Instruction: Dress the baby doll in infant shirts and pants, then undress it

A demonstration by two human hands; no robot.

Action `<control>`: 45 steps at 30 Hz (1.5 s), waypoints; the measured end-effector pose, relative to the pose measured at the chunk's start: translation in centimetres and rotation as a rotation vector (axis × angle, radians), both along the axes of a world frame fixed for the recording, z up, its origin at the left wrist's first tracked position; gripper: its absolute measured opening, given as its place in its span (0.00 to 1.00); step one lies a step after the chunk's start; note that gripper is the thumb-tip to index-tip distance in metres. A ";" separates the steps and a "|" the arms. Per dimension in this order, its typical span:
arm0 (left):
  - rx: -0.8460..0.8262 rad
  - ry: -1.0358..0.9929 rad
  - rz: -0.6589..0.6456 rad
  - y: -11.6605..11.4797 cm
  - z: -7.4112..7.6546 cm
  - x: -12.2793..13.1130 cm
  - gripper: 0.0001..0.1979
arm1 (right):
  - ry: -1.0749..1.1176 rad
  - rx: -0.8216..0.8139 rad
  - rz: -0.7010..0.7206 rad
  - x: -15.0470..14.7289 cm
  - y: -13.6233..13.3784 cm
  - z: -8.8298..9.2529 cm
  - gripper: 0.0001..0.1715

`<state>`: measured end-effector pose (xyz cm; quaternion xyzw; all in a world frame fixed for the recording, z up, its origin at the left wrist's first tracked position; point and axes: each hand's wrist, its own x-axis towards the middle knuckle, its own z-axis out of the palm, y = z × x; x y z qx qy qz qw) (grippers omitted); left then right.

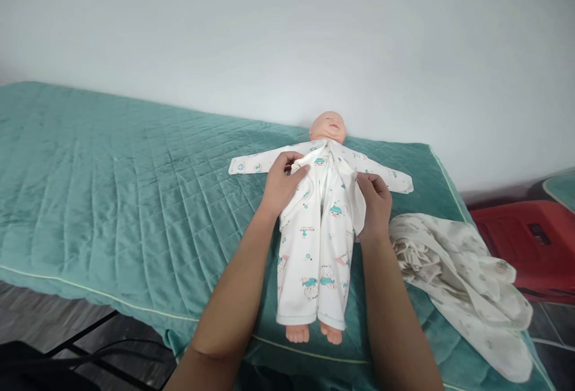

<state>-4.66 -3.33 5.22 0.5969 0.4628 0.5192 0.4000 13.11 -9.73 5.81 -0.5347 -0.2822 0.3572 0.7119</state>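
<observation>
A baby doll (327,126) lies on its back with its head toward the wall and its bare feet toward me. It wears a white two-piece outfit: a printed baby top (320,162) with both sleeves spread wide, and printed pants (312,259). My left hand (283,181) pinches the edge of the top at the doll's waist, on the left side. On the right side, my right hand (374,199) grips the other edge of the top, its fingertips partly hidden by the cloth. The front of the top hangs over the waist of the pants.
A green quilted cover (112,187) spreads over the bed. To the right lies a crumpled white printed cloth (462,283), partly over the bed's edge. A red plastic stool or chair (530,241) stands beyond it. The white wall (224,38) borders the far side.
</observation>
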 end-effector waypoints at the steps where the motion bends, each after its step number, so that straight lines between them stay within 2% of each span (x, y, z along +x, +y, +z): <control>1: -0.001 0.005 0.005 0.0 0.0 0.0 0.09 | -0.003 0.002 0.000 0.0 0.0 0.0 0.17; 12: 0.012 -0.005 0.019 0.3 -0.5 0.0 0.10 | -0.054 -0.015 -0.009 0.0 0.1 -0.3 0.16; 19: -0.021 -0.051 0.017 0.4 -0.6 -0.1 0.14 | -0.059 -0.023 0.002 0.0 0.1 -0.2 0.16; 24: -0.087 0.017 0.052 0.3 -0.2 -0.2 0.08 | -0.094 -0.018 0.004 0.0 0.3 -0.5 0.16; 28: -0.076 0.011 0.052 0.3 -0.2 -0.3 0.07 | -0.222 0.016 0.022 -0.2 0.3 -0.5 0.15; 32: -0.068 0.030 0.068 0.2 -0.2 -0.3 0.08 | -0.430 0.011 0.115 -0.2 0.0 -0.4 0.19; 35: -0.063 0.070 0.063 0.2 -0.1 -0.3 0.09 | -0.482 -0.039 0.144 0.0 -0.1 -0.6 0.15; 39: -0.066 0.039 0.081 0.4 -0.3 -0.8 0.14 | -0.371 -0.045 0.078 0.1 0.1 -1.1 0.12; 45: -0.095 -0.228 0.292 1.5 -1.4 -2.3 0.13 | -0.138 -0.048 -0.205 1.4 0.6 -1.0 0.15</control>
